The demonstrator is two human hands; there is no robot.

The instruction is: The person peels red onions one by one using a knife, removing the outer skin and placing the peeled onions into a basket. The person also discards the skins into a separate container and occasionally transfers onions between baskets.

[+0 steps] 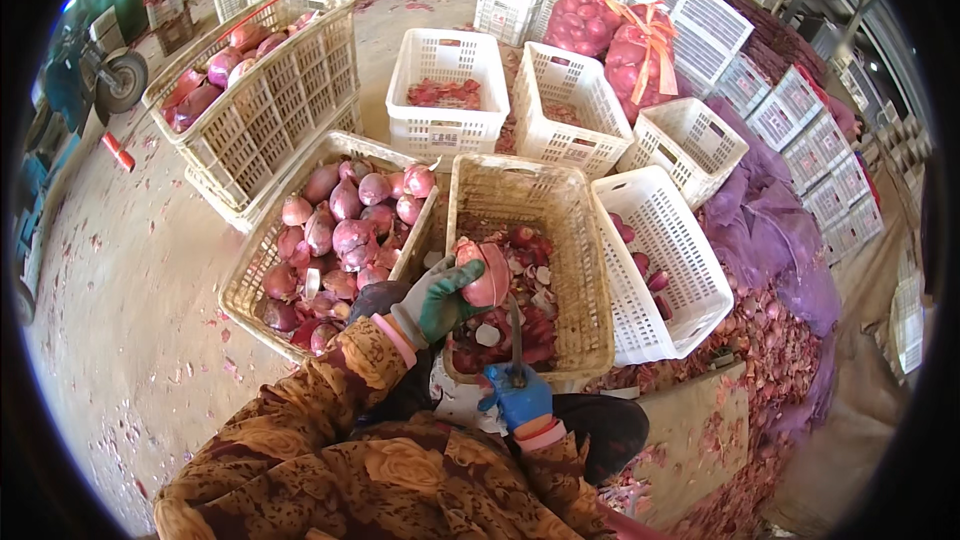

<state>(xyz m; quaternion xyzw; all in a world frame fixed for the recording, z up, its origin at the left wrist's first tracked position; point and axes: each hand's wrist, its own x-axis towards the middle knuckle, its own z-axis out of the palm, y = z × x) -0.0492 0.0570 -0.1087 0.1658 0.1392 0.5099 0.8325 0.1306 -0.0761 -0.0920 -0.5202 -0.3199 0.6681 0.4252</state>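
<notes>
My left hand (442, 300), in a grey and green work glove, grips a large red onion (489, 274) over the near part of a stained plastic crate (589, 277). In my right hand (519, 396), gloved in blue, is a knife (515, 334) whose blade points up and away from me, its tip close under the onion. Onion skins and pale cut ends (487, 334) lie in the stained crate below. Left of it, a tilted crate (251, 270) holds many red onions (346, 200).
A white crate (694, 300) at right holds several small onions (658, 281). Stacked crates (262, 105) with onions rise at far left. Further white crates (448, 116) and tied mesh sacks (637, 67) stand beyond. Purple netting (772, 240) and loose skins (765, 360) cover the right side.
</notes>
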